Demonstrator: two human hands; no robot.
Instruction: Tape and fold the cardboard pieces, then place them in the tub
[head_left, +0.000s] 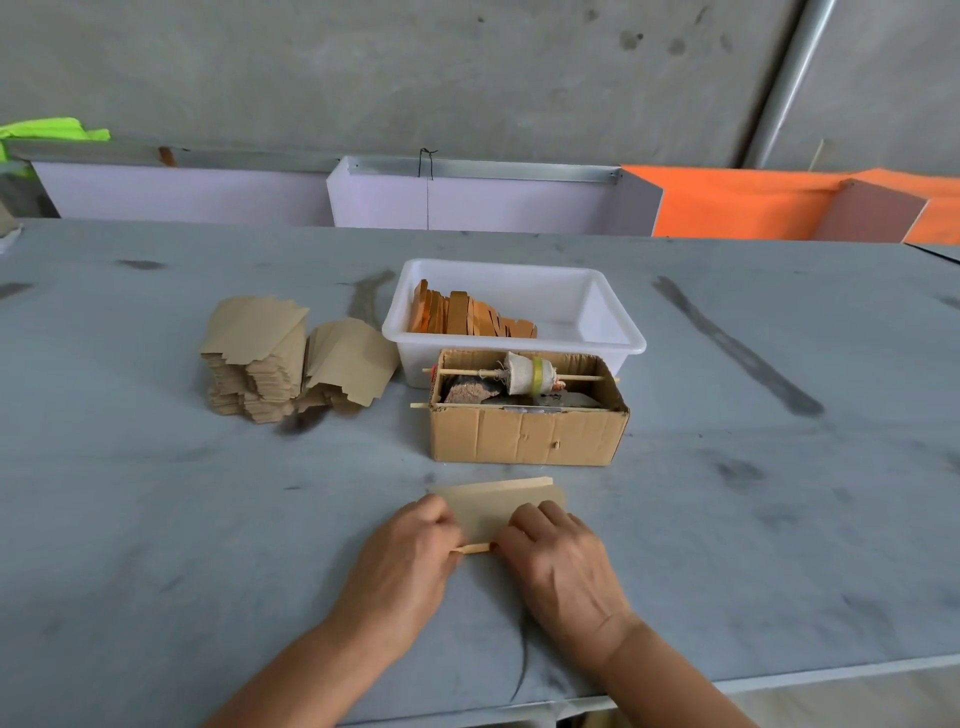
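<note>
A tan cardboard piece (493, 506) lies on the grey table in front of me, its far flap standing slightly up. My left hand (410, 561) grips its left near edge with curled fingers. My right hand (558, 558) holds the right near edge the same way. A thin strip of the piece's edge shows between my thumbs. Behind it sits a brown cardboard box (524, 431) with a tape roll (530, 373) on a stick. The white tub (597, 306) further back holds several folded orange-brown pieces (467, 314) at its left.
A tall stack of flat cardboard pieces (260, 358) stands left of the tub, with more leaning beside it (350, 364). White and orange panels (727, 205) line the table's far edge. The table's near edge (779, 680) runs just below my wrists.
</note>
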